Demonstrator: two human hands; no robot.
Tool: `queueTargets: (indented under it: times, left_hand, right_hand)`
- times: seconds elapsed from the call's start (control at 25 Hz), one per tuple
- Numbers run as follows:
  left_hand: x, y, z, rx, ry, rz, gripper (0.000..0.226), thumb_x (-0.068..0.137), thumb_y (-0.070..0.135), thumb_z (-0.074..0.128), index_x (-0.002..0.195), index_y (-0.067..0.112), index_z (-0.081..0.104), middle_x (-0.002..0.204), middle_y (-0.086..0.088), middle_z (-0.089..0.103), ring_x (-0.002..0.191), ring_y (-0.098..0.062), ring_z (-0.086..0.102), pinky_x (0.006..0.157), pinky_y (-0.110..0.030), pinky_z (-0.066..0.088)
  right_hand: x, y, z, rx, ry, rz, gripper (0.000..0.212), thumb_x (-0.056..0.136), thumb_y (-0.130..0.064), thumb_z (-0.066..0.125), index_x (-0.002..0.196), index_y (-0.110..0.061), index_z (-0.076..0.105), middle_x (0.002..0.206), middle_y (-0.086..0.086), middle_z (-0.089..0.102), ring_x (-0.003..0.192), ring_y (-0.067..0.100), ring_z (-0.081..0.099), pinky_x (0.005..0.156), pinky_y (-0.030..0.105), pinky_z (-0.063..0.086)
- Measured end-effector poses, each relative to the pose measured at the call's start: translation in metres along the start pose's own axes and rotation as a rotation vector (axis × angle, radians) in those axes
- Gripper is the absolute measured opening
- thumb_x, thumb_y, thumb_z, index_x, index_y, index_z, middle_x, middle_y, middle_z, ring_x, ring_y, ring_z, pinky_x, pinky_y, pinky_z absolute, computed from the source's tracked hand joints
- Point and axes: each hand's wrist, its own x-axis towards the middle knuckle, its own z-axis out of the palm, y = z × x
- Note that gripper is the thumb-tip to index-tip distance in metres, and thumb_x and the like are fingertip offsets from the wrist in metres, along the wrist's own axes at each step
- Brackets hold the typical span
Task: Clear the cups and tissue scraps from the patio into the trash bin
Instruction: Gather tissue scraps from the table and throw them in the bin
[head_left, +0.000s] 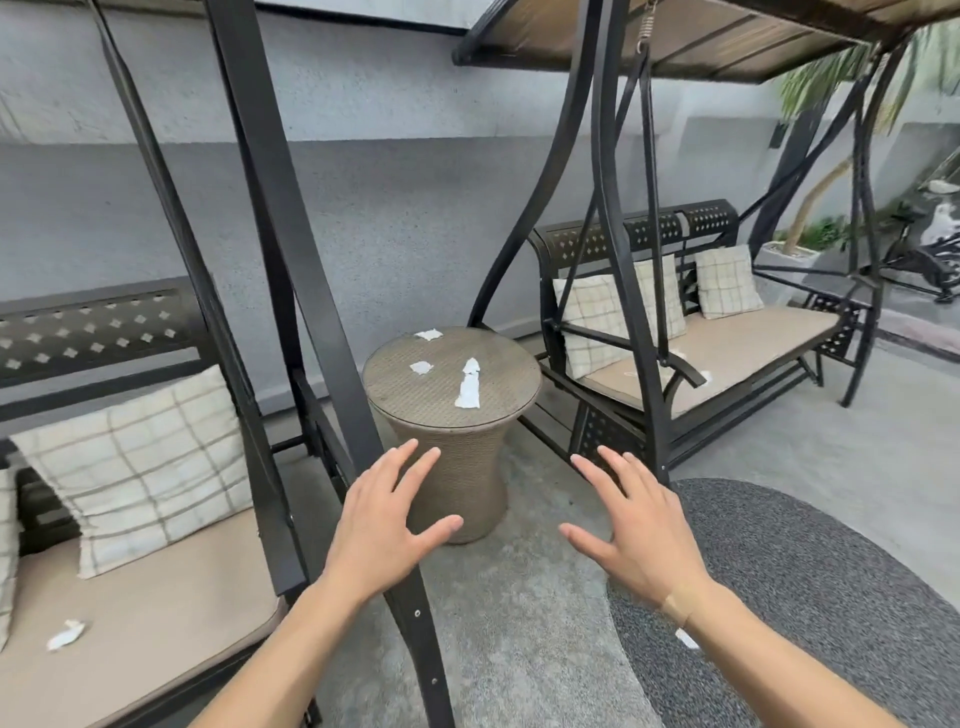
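We see 2 bare hands out front, palms down, fingers spread, both empty: left hand (384, 525) and right hand (631, 525), apart from each other, touching nothing. Between and beyond them stands 1 round wicker side table (452, 467) with a flat top.

Tissue scraps, counted: 3 on the table top. The long tissue strip (468, 385) lies on the right half, its long axis running from the near edge toward the wall, narrow twisted end pointing away from us. 1 small scrap (421, 367) sits near the middle, just left of the strip and apart from it. 1 more small scrap (428, 334) lies at the far rim. Off the table: 1 crumpled scrap (66, 635) on the left swing's seat cushion (140, 623), long axis slanting up to the right; 1 white bit (687, 639) on the dark oval rug (810, 597), partly hidden by the right forearm; 1 or 2 small white specks on the right swing's seat, too small to tell.

2 canopy swing benches: left swing (291, 312) with 1 plaid pillow fully in view, right swing (660, 322) with 3 plaid pillows.
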Motion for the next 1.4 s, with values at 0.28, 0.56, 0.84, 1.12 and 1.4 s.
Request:
queueTargets:
  times: [0.28,0.56,0.84,1.12,1.4]
  left_hand:
    - [0.101,-0.055,0.043,-0.030,-0.065,0.012,0.082,0.078,0.081,0.038,0.148,0.042,0.023,0.158,0.009,0.019,0.145,-0.014,0.017,0.117,-0.042,0.022]
    - [0.198,-0.076,0.110,-0.060,-0.131,-0.043,0.081,0.078,0.079,0.042,0.147,0.042,0.023,0.157,0.011,0.018,0.144,-0.014,0.017,0.116,-0.043,0.022]
    - [0.305,-0.063,0.182,-0.039,-0.171,-0.159,0.079,0.079,0.076,0.045,0.147,0.044,0.021,0.158,0.011,0.016,0.144,-0.014,0.017,0.115,-0.043,0.021]
    - [0.373,-0.082,0.219,-0.026,-0.206,-0.284,0.082,0.078,0.082,0.040,0.147,0.045,0.018,0.157,0.015,0.015,0.140,-0.016,0.028,0.109,-0.045,0.036]
    - [0.428,-0.160,0.247,-0.061,-0.200,-0.392,0.080,0.076,0.084,0.038,0.144,0.049,0.016,0.155,0.016,0.015,0.136,-0.017,0.036,0.101,-0.042,0.044]
  right_hand:
    - [0.094,0.012,0.041,-0.033,-0.009,0.099,0.079,0.078,-0.083,0.030,0.145,-0.050,0.007,0.157,-0.006,0.018,0.145,0.019,0.011,0.112,0.044,0.023]
    - [0.187,0.066,0.094,0.023,-0.036,0.109,0.079,0.078,-0.083,0.031,0.145,-0.050,0.006,0.158,-0.005,0.016,0.145,0.019,0.011,0.111,0.046,0.026]
    - [0.299,0.161,0.130,0.104,-0.089,0.037,0.079,0.076,-0.080,0.037,0.144,-0.049,0.011,0.156,-0.006,0.018,0.143,0.019,0.018,0.107,0.046,0.034]
    - [0.410,0.210,0.166,0.169,-0.138,-0.052,0.075,0.080,-0.072,0.044,0.144,-0.042,0.020,0.154,-0.002,0.024,0.138,0.020,0.029,0.102,0.046,0.040]
    - [0.511,0.187,0.232,0.192,-0.238,-0.155,0.076,0.080,-0.070,0.048,0.144,-0.042,0.019,0.155,-0.002,0.024,0.138,0.021,0.030,0.102,0.048,0.038]
